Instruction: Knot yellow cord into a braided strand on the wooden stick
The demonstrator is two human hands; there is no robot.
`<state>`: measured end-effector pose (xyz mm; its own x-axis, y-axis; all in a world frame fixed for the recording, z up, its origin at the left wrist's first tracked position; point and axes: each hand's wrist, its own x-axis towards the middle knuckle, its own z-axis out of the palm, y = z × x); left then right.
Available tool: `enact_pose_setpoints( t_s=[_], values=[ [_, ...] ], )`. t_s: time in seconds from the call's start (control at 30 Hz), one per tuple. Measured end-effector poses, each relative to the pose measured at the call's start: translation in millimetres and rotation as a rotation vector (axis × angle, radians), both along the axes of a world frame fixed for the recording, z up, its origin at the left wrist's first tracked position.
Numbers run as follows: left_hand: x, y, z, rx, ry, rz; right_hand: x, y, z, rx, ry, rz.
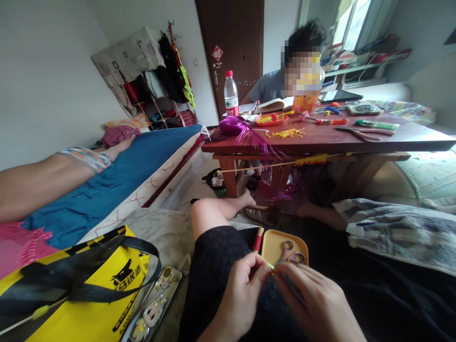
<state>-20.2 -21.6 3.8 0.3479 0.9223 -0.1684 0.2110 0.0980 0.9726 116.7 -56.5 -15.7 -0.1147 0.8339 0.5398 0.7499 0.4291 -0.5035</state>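
Above my lap, my left hand (244, 287) pinches a small bright green strip (271, 266) between thumb and forefinger. My right hand (315, 292) has its fingertips closed on the strip's other end, and the two hands nearly touch. The strip is too small to tell its exact kind. Just beyond the fingers lies a yellow tray (267, 237) with scissors (296, 258) in it, their blades partly hidden by my right hand. Left of the tray rests a red and tan stick-like roll (258, 240).
A yellow-black bag (107, 280) and a cartoon-decorated case (153, 308) lie at left. On the table (242, 140) are purple strands (237, 130), yellow bits (289, 133), pliers (359, 133) and a bottle (231, 95). A person (267, 85) sits behind it; another lies on the bed (153, 147).
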Motion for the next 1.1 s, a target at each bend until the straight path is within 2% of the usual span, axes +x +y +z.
enact_pose_setpoints(
  t_s=[0.3,0.53,0.7,0.87,1.1],
  values=[
    [1,-1,2.8,-0.022,-0.005,-0.020,-3,1,-0.3,-0.016,0.023,0.011],
    [0,-1,2.3,-0.012,-0.014,0.007,0,2,1.8,0.053,-0.014,-0.024],
    [0,-1,-0.2,0.082,0.079,0.062,4,4,4.3,0.103,-0.035,-0.001],
    [-1,-2,-1.4,0.148,0.168,0.057,2,9,3.9,0.123,-0.054,0.023],
    [-2,0,0.3,0.237,0.238,0.090,4,10,5.6,0.175,-0.031,-0.027]
  ],
)
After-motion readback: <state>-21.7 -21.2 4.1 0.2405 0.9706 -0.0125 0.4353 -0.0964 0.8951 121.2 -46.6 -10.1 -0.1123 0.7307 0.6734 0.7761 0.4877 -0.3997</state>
